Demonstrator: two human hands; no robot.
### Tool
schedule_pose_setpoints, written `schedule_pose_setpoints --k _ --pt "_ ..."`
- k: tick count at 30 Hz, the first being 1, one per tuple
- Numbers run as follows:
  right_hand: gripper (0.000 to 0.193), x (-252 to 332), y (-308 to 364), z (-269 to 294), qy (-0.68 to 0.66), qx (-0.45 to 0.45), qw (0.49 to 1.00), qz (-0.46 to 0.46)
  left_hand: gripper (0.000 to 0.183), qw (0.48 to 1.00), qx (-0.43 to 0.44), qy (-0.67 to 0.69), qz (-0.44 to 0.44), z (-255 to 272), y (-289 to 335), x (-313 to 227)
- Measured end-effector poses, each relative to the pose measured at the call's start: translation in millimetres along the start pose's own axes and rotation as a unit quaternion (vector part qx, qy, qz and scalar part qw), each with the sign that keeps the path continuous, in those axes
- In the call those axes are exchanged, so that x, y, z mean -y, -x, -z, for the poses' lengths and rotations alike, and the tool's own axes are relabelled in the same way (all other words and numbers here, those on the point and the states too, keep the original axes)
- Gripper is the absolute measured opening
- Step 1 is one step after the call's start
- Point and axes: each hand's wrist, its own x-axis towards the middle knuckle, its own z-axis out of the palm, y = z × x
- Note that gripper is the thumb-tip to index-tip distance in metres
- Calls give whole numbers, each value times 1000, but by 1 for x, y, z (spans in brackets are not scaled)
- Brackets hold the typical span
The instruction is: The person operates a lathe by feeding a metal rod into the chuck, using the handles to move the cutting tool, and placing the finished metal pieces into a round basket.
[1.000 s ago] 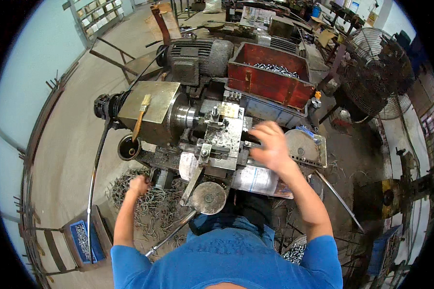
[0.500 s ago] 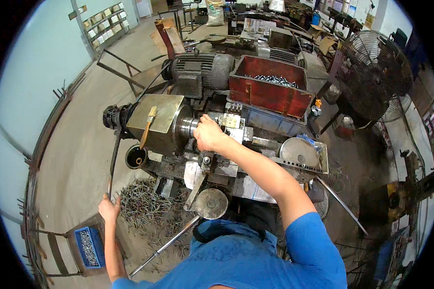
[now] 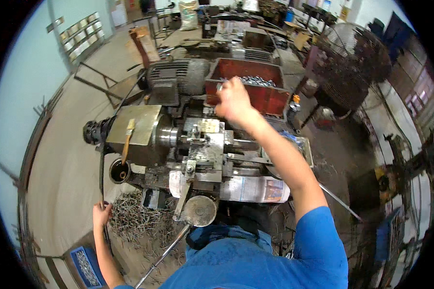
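Note:
At the lower left, my left hand [image 3: 102, 213] is closed round the lower end of a long dark lever [image 3: 101, 176] that hangs from the lathe's left side. My right hand [image 3: 234, 102] is raised at the front left of a red metal bin [image 3: 269, 99], its fingers bunched. A small shiny bit shows at the fingertips, likely a small metal part, partly hidden. Inside the bin lie many small shiny metal parts [image 3: 258, 81]. Below and left of this hand are the lathe's spindle nose [image 3: 168, 137] and tool slide [image 3: 205, 149].
A brush [image 3: 127, 139] lies on the headstock cover [image 3: 134, 126], above an oil pot [image 3: 119, 171]. Metal shavings [image 3: 135, 216] cover the floor beside a blue tray [image 3: 86, 267] of parts. A round-ended handle [image 3: 200, 211] juts toward me. A large fan [image 3: 349, 67] stands at right.
My right hand has left the spindle nose and moved up and right to the red bin. The tool slide is now in full view. My left hand stays on the lever.

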Motion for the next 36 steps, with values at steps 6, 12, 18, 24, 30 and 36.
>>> schedule_pose_setpoints --k 6,12,18,24,30,36 --pt "55 -76 69 14 -144 -182 968 -93 21 991 -14 123 -47 -4 -27 43" --pt "47 -115 313 6 -202 -125 939 -248 29 990 32 136 6 13 -20 61" --pt "37 -86 588 6 -75 184 744 -637 32 989 62 133 28 16 -54 70" --pt "26 -7 688 -49 -91 306 798 -511 29 982 63 165 65 15 -44 61" --pt "44 1 702 -71 -75 368 788 -488 28 984 46 162 59 13 -42 61" --pt "49 -8 673 -68 -66 381 766 -514 31 989 85 106 54 23 -18 57"
